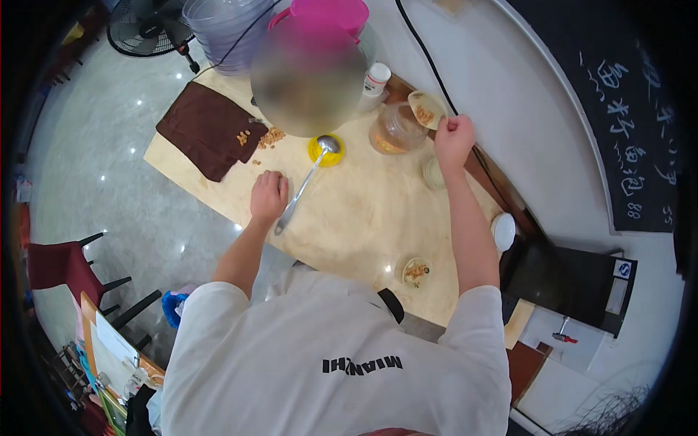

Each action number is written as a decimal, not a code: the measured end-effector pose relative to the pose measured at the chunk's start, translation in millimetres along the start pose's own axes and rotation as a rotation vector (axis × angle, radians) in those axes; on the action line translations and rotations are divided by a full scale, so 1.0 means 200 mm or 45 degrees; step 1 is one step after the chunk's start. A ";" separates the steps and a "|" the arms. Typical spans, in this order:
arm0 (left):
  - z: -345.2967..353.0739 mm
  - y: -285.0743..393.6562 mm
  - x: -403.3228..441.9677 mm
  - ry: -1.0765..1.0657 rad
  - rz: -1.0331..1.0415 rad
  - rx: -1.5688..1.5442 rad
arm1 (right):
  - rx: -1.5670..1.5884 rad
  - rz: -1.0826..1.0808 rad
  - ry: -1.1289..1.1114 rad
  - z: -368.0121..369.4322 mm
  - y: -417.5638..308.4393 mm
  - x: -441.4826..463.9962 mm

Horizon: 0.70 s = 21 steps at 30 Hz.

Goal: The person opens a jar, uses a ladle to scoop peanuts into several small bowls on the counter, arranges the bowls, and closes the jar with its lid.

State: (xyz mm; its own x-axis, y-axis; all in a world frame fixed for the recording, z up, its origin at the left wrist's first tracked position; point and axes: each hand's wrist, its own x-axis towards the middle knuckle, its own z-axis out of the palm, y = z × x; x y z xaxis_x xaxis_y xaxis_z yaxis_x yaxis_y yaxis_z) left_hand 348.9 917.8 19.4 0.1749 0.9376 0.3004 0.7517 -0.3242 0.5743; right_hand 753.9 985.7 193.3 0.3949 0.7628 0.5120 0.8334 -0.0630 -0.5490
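My right hand (455, 136) grips the edge of a small pale cup (426, 110) with brown nut-like pieces inside, tilted beside the mouth of a clear jar (396, 132). My left hand (270, 194) rests on the light wooden table (363, 211), fingers closed; whether anything is under them is hidden. To its right lies a metal ladle (302, 190), its bowl on a yellow lid (335, 150). Loose nut-like pieces (271, 137) lie by a dark brown cloth (206, 129). Another small cup (415, 271) with pieces in it stands near the table's front edge.
Stacked clear tubs (225, 36), a pink container (331, 16) and a white bottle (376, 78) stand at the back. A blurred round area hides part of the table. A white lid (503, 232) is at the right edge; a black cable (429, 62) runs along the wall side.
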 end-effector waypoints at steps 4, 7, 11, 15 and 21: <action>0.00 -0.01 0.01 0.003 -0.002 0.007 | -0.040 -0.429 -0.006 0.04 -0.05 -0.03; -0.01 0.01 0.01 -0.016 -0.009 -0.011 | 0.018 -0.133 0.097 0.00 0.00 -0.08; 0.00 0.00 0.01 -0.020 -0.007 -0.019 | 0.978 1.023 0.459 -0.09 0.26 -0.22; -0.01 0.02 0.01 -0.024 -0.003 -0.008 | 1.160 1.495 0.322 -0.12 0.72 -0.51; -0.01 0.01 0.00 -0.017 0.017 0.014 | 1.179 1.771 0.378 -0.09 0.74 -0.63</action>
State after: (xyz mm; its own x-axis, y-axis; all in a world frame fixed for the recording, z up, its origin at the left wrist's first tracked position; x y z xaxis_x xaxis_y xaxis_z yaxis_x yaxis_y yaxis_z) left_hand 349.9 917.7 22.0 0.1935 0.9349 0.2975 0.7561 -0.3353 0.5620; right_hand 835.0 868.5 58.6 0.7222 0.3138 -0.6164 -0.6268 -0.0799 -0.7750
